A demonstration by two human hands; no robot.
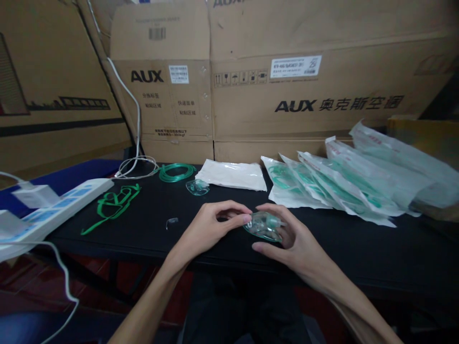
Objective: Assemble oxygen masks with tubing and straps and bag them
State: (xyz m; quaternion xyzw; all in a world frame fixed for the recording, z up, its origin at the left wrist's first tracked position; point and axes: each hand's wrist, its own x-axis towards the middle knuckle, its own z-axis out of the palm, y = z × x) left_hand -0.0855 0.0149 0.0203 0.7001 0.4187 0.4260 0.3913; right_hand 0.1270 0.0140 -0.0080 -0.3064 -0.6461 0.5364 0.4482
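A clear green-tinted oxygen mask (263,227) is held between my two hands above the front part of the black table. My left hand (215,222) pinches its left end between thumb and fingertips. Around the right end, beside the pale green connector (273,221), curl the fingers of my right hand (292,236); the thumb sits lower, near the rim. A small clear piece (172,221) lies on the table left of my left hand. Farther back rests another clear greenish mask-like part (197,187).
Green elastic straps (116,208) and coiled green tubing (176,173) lie left. A white packet (233,175) is behind my hands. Several sealed packs (319,184) overlap at right. A power strip (68,205) with cables sits at far left. Cardboard boxes (247,114) wall the back.
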